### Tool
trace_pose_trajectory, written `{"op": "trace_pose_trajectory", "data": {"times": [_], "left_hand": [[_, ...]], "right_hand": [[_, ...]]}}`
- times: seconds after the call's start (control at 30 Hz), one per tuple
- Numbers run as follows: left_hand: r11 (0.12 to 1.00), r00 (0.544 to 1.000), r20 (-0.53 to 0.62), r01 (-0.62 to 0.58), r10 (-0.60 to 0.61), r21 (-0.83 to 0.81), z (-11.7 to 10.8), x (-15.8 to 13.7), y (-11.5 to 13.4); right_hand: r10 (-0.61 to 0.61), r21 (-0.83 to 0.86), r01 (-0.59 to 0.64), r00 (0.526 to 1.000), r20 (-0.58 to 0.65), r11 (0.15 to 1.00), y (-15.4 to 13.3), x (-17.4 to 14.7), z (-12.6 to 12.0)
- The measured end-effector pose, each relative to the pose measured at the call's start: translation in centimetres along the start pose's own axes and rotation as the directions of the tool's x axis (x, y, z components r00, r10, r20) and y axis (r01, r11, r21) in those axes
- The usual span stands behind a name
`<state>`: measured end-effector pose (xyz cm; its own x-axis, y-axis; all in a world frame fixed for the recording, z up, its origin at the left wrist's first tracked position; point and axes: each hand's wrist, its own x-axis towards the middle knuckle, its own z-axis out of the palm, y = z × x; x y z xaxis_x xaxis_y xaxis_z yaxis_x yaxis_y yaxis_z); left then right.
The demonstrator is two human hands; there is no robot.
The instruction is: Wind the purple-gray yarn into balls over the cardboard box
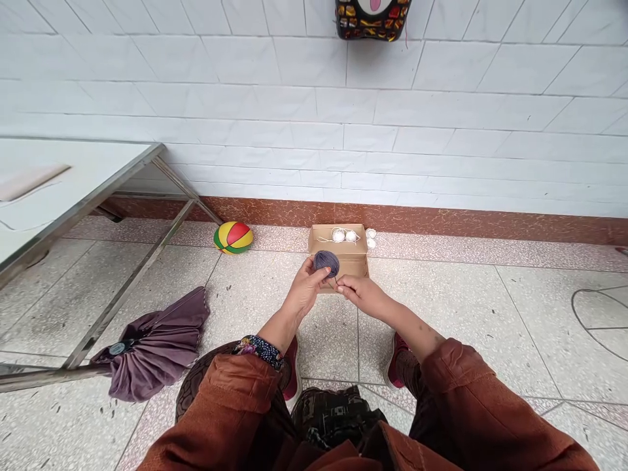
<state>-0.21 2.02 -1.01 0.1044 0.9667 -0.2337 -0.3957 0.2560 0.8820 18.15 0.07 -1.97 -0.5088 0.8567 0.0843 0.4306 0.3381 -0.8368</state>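
Note:
A ball of grey-purple yarn point(325, 261) rests in my left hand point(305, 286), with the thumb pressed over its lower side and the fingers around it. A dark strand hangs from the ball's lower right. My right hand point(360, 293) pinches that strand between thumb and fingertips, just right of the ball. Behind both hands an open cardboard box point(363, 267) sits on the floor, its near part half hidden by them. Two small white yarn balls point(345, 235) with loose strands lie at the box's far part. More white yarn point(371, 238) lies just right of the box.
A colourful ball point(233, 237) lies on the floor by the wall. At left stands a metal-framed table point(98, 171), with a folded purple umbrella point(161, 347) near its leg. A dark bag point(336, 415) sits between my feet. A wire frame point(601, 327) is at far right.

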Motion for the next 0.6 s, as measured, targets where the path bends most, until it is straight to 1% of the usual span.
{"op": "trace_pose_trajectory", "data": {"times": [0.07, 0.13, 0.17, 0.23, 0.33, 0.43, 0.5, 0.6], "left_hand": [[0.994, 0.999, -0.053, 0.008, -0.002, 0.106, -0.4, 0.2, -0.3], [0.977, 0.997, -0.069, 0.032, -0.018, 0.212, -0.6, 0.2, -0.7], [0.966, 0.998, -0.058, 0.046, -0.032, 0.255, -0.6, 0.1, -0.9], [0.944, 0.998, 0.006, 0.060, -0.066, 0.323, -0.5, -0.1, -1.2], [0.905, 0.978, 0.173, 0.035, -0.119, 0.424, -0.1, -0.6, -1.5], [0.877, 0.935, 0.315, -0.009, -0.163, 0.480, 0.3, -1.1, -1.7], [0.889, 0.904, 0.392, -0.029, -0.172, 0.456, 0.5, -1.3, -1.6], [0.932, 0.865, 0.482, -0.049, -0.140, 0.360, 0.8, -1.7, -1.2]], "right_hand": [[-0.076, 0.022, 0.075, 0.994, 0.078, 0.997, -1.1, -0.4, -0.3], [-0.131, 0.078, 0.123, 0.986, 0.103, 0.989, -1.9, -0.7, -0.9], [-0.142, 0.115, 0.131, 0.986, 0.090, 0.985, -2.3, -0.7, -1.3], [-0.131, 0.192, 0.126, 0.991, 0.011, 0.973, -2.5, -0.7, -2.2], [-0.038, 0.281, 0.080, 0.988, -0.152, 0.957, -2.1, -0.3, -3.2], [0.088, 0.318, 0.007, 0.955, -0.283, 0.948, -1.1, 0.3, -3.7], [0.144, 0.316, -0.035, 0.933, -0.329, 0.948, -0.3, 0.5, -3.7], [0.204, 0.295, -0.103, 0.921, -0.333, 0.950, 0.8, 0.7, -3.4]]}}
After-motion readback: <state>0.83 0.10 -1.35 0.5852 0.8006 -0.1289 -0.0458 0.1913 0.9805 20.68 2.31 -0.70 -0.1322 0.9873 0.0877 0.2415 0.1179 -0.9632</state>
